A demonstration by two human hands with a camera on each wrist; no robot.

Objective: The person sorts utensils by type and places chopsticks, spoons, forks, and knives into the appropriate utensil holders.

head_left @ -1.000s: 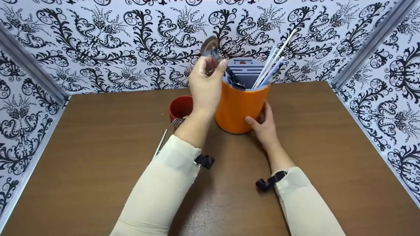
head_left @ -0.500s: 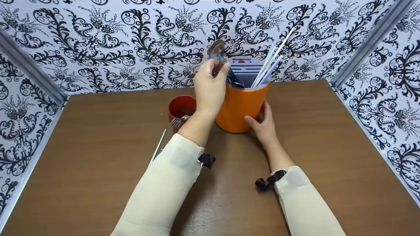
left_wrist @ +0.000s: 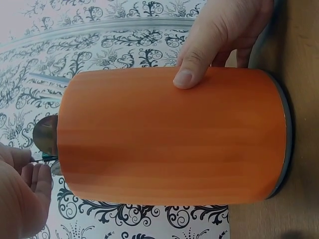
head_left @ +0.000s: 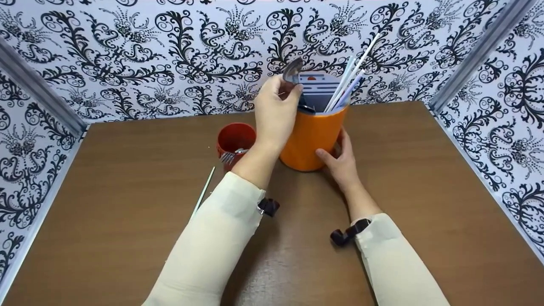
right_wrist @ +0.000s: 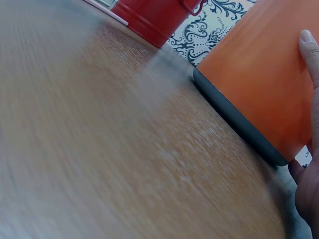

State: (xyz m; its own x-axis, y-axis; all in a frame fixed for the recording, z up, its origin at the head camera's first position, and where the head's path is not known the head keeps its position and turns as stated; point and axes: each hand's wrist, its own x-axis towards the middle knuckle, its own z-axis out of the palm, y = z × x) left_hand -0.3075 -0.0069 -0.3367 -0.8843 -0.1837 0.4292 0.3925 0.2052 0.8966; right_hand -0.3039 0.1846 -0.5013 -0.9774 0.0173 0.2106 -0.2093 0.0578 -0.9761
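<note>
In the head view, my left hand [head_left: 275, 112] pinches a metal spoon [head_left: 293, 69] at the left rim of an orange utensil holder [head_left: 312, 138]. The spoon's bowl points up, and its lower part is hidden behind the hand and rim. My right hand [head_left: 343, 165] grips the holder's right side, with the thumb on the front. A dark rounded utensil [head_left: 307, 108] and several thin pale sticks [head_left: 346, 87] stand in the holder, which has a grey slotted insert [head_left: 318, 87]. In the left wrist view, my left hand [left_wrist: 25, 194] is just above the holder's rim.
A red cup [head_left: 236, 134] with metal cutlery, including a fork [head_left: 228, 157], stands left of the holder, partly behind my left forearm. A thin pale stick [head_left: 205, 189] lies on the brown table [head_left: 127, 191]. Patterned walls [head_left: 204, 55] enclose the back and sides.
My left hand has moved slightly right and the spoon has come lower, closer to the holder's rim. The right hand keeps its grip on the holder.
</note>
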